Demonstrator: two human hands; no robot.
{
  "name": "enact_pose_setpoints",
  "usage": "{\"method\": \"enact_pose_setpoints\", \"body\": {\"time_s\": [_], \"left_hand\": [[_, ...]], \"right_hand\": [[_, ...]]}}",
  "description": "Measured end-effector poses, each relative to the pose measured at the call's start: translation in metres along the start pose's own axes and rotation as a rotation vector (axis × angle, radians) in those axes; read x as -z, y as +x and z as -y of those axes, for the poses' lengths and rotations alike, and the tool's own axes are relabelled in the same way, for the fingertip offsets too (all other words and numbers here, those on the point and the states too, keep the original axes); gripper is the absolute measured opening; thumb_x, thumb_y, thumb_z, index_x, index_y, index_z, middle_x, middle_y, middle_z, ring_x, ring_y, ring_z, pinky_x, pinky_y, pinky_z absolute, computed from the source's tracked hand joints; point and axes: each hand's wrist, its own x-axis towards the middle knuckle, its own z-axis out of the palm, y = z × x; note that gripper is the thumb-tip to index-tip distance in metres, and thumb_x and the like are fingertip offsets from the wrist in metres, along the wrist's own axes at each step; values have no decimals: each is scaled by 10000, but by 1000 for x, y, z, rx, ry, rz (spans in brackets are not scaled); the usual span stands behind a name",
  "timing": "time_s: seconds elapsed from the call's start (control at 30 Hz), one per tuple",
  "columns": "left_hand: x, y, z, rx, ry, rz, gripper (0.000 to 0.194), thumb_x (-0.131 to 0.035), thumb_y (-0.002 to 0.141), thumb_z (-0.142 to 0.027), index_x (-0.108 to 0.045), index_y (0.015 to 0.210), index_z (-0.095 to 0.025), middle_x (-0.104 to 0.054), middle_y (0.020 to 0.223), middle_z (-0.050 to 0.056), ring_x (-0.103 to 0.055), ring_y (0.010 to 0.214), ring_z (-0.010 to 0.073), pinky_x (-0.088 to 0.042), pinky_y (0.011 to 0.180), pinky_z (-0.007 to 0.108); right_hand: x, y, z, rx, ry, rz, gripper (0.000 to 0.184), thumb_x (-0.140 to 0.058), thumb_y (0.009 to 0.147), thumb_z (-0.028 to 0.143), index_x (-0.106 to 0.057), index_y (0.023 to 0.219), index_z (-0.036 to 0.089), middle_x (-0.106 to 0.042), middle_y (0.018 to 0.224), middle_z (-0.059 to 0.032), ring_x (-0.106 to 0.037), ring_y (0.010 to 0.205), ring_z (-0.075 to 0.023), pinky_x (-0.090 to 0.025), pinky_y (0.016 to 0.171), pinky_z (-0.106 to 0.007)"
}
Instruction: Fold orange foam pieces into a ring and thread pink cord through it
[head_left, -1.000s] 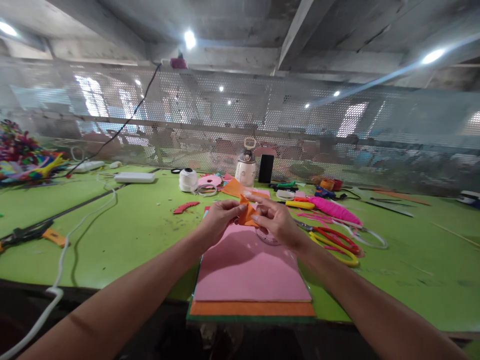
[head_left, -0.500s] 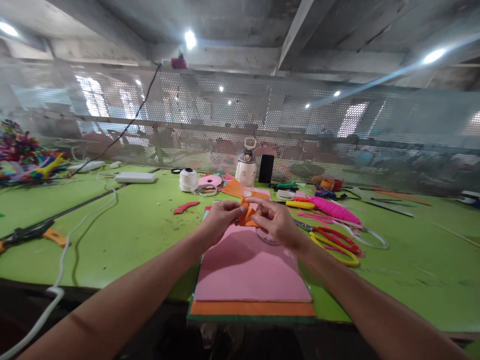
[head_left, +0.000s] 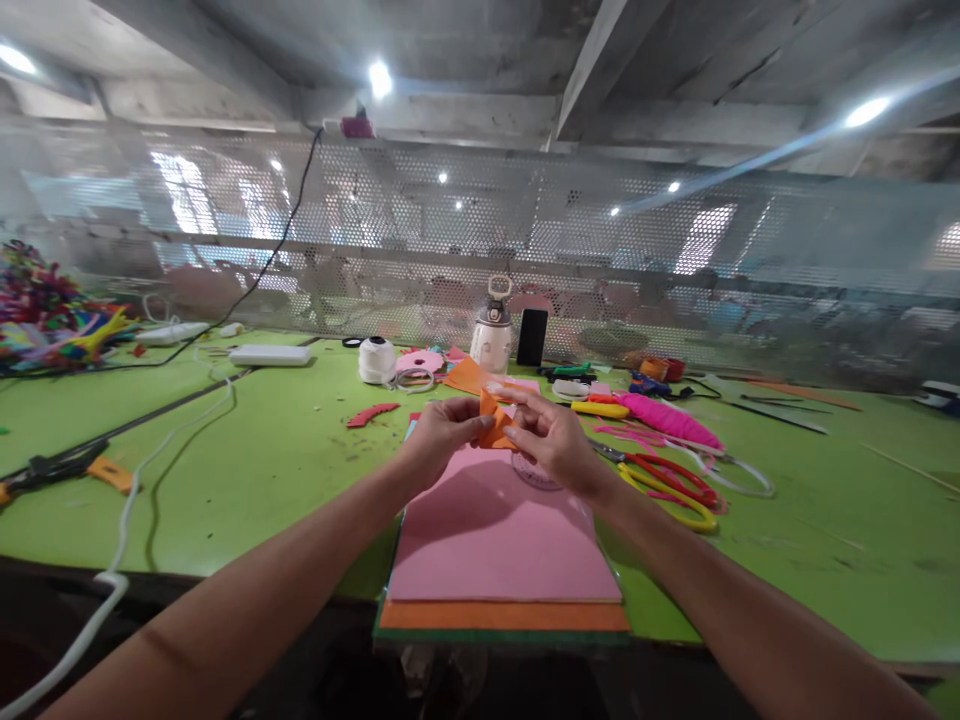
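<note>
Between my two hands is a small folded piece of orange paper, held up over a stack of coloured sheets. My left hand pinches its left edge with thumb and fingers. From the other side, my right hand grips it, the thumb pressed on the paper's lower right part. Below lies a pink sheet on top of orange and green ones. A round clear disc with markings rests on the pink sheet, partly hidden by my right hand. Behind my hands lies a larger orange paper piece.
Scissors with red and yellow handles lie at right, beside a bright pink bundle. At the back stand a bottle, a phone and a white thread spool. A white cable crosses the left side; pliers lie there.
The orange paper has tilted slightly between my fingers, its fold now standing a little more upright. Both hands have stayed almost in place. The black cable at back left has shifted.
</note>
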Motion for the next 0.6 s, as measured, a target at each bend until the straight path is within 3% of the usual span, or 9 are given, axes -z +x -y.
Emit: {"method": "enact_pose_setpoints", "body": {"time_s": [0.2, 0.6], "left_hand": [[1, 3, 4, -9, -50, -53, 383, -848, 587, -295, -642, 871, -141, -593, 569, -37, -470, 479, 69, -306, 486, 222], [-3, 1, 1, -26, -54, -22, 385, -834, 590, -236, -671, 913, -104, -628, 641, -2, -512, 545, 85, -352, 529, 234]], "right_hand": [[1, 1, -7, 26, -34, -12, 339, -592, 815, 217, -629, 1143, 140, -418, 603, 75, -381, 469, -62, -311, 454, -223], [3, 3, -5, 12, -37, -9, 417, -593, 809, 224, -607, 1210, 112, -437, 594, 76, -405, 455, -62, -333, 454, -224]]}}
